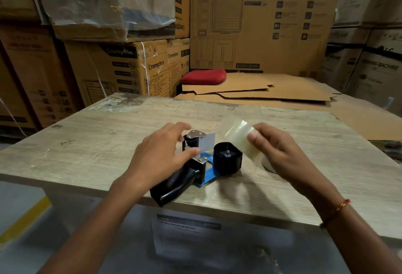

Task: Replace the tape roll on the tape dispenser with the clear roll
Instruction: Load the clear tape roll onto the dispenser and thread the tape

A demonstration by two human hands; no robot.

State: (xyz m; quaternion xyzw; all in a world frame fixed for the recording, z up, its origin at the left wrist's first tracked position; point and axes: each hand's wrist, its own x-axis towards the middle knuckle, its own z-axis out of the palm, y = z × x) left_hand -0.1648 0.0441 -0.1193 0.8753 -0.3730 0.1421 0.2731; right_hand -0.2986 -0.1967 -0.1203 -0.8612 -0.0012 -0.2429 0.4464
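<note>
A black and blue tape dispenser (196, 166) lies on its side on the wooden table (91, 143). Its black spool hub (227, 158) points up and carries no roll. My left hand (161, 156) rests over the dispenser's handle and metal flap, with the fingers spread. The clear tape roll (238, 135) is held in my right hand (280, 149), just above and to the right of the hub. The roll is blurred.
A flat cardboard disc or core (268, 165) lies on the table under my right hand. Stacked cardboard boxes (130, 65) surround the table. Flattened cardboard sheets (272, 91) and a red cushion (203, 77) lie behind it. A paper label (185, 236) hangs below the front edge.
</note>
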